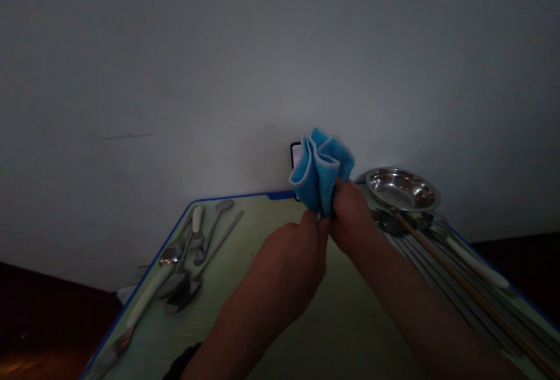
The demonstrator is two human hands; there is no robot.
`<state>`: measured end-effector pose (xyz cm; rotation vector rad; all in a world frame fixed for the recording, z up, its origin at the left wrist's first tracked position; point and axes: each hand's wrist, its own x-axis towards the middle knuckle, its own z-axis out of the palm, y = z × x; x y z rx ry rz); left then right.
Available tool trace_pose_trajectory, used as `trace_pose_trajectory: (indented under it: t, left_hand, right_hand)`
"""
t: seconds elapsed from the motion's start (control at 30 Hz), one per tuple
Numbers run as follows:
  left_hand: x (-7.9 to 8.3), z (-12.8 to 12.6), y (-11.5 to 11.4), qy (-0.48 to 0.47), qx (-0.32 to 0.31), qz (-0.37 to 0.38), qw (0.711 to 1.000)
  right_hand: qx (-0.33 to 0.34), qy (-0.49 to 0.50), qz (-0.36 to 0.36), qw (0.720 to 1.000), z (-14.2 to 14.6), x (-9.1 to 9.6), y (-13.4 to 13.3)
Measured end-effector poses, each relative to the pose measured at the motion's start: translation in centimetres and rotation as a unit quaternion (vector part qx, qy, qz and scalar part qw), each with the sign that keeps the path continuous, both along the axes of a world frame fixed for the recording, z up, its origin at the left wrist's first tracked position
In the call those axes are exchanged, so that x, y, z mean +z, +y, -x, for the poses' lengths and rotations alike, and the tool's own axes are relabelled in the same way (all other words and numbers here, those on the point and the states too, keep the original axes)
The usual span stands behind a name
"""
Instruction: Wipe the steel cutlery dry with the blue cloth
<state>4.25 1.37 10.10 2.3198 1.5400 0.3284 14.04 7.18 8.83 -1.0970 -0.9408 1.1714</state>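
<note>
A blue cloth [317,173] with pale edging bunches upward above the middle of the table. My right hand [353,214] is closed around its lower right side. Just below the cloth, my left hand [295,252] is closed in a pinch, its fingertips against the right hand. A small pale glint shows at the left fingertips, but what they hold is mostly hidden by the fingers and cloth. Behind the cloth, a phone [296,151] stands upright against the wall, largely covered.
Several spoons and forks lie on the table's left side, among them a white-handled fork [198,220] and a dark spoon [184,295]. At the right are a shiny metal bowl [402,187], several long utensils and a wooden chopstick [464,284]. The wall [219,77] rises directly behind the blue-edged table [258,222].
</note>
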Motion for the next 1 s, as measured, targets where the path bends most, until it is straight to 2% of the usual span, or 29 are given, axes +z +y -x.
trace_pose_trajectory:
  t: [0.1, 0.2, 0.27, 0.33, 0.4, 0.5, 0.6, 0.67, 0.77, 0.87, 1.0]
  left_hand:
    - [0.9, 0.4, 0.0, -0.114, -0.031, 0.053, 0.992]
    - [1.5, 1.4, 0.4, -0.233, -0.089, 0.153, 0.956]
    - [1.8, 2.2, 0.7, -0.261, -0.088, 0.180, 0.944]
    - [2.1, 3.1, 0.9, -0.248, -0.050, 0.164, 0.954]
    - [2.5, 3.8, 0.9, -0.221, -0.010, 0.124, 0.967]
    - [3.2, 4.6, 0.9, -0.184, 0.028, 0.070, 0.980]
    - [3.7, 5.4, 0.9, -0.139, 0.043, 0.040, 0.989]
    - [4.0, 5.9, 0.9, -0.099, 0.044, 0.028, 0.994]
    - [4.2, 6.6, 0.8, -0.040, 0.019, 0.035, 0.998]
    - [4.4, 7.1, 0.6, -0.014, -0.015, 0.053, 0.998]
    - [4.3, 7.0, 0.7, -0.034, -0.026, 0.045, 0.998]
  right_hand:
    - [0.016, -0.006, -0.065, 0.998, -0.7, 0.1, 0.3]
    - [0.040, -0.027, -0.144, 0.988, -2.2, 0.2, 0.7]
    - [0.056, -0.067, -0.195, 0.977, -3.5, 0.5, 0.8]
    - [0.094, -0.092, -0.209, 0.969, -4.6, 0.9, 0.8]
    - [0.158, -0.097, -0.194, 0.963, -5.2, 1.1, 0.6]
    - [0.227, -0.083, -0.177, 0.954, -5.0, 0.9, 0.5]
    - [0.228, -0.089, -0.193, 0.950, -4.1, 0.5, 0.5]
    - [0.222, -0.148, -0.194, 0.944, -3.7, 0.5, 0.5]
    - [0.280, -0.281, -0.172, 0.902, -4.0, 1.0, 0.2]
    - [0.345, -0.364, -0.157, 0.851, -4.6, 1.9, -0.4]
    - [0.354, -0.391, -0.178, 0.831, -5.2, 2.8, -1.0]
